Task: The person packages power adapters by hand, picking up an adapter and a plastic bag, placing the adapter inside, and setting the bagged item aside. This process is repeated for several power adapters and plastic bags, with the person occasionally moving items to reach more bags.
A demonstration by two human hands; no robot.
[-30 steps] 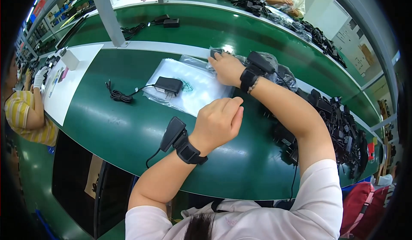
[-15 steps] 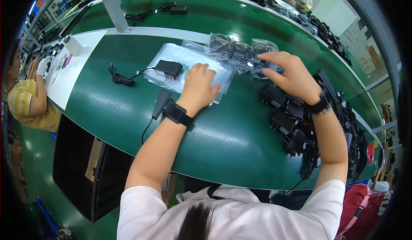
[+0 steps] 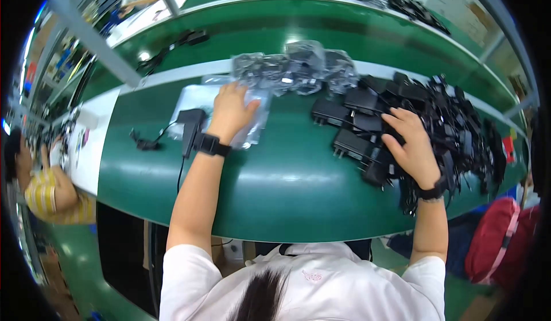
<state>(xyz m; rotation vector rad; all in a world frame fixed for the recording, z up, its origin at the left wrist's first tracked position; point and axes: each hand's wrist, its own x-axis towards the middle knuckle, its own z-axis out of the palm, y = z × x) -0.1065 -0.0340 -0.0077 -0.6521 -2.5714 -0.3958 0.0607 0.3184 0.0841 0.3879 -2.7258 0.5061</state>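
The left hand lies flat, fingers spread, on a clear plastic bag near the table's far edge. The right hand, fingers loosely open, rests on a pile of black power adapters.

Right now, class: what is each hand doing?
Left hand: open, palm flat on the clear plastic bags.
Right hand: fingers curled on the black adapters; grip cannot be told.

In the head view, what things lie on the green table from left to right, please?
Small black plug with cable → black adapter → left hand on clear plastic bags → loose black adapters → right hand → tangled adapter pile.
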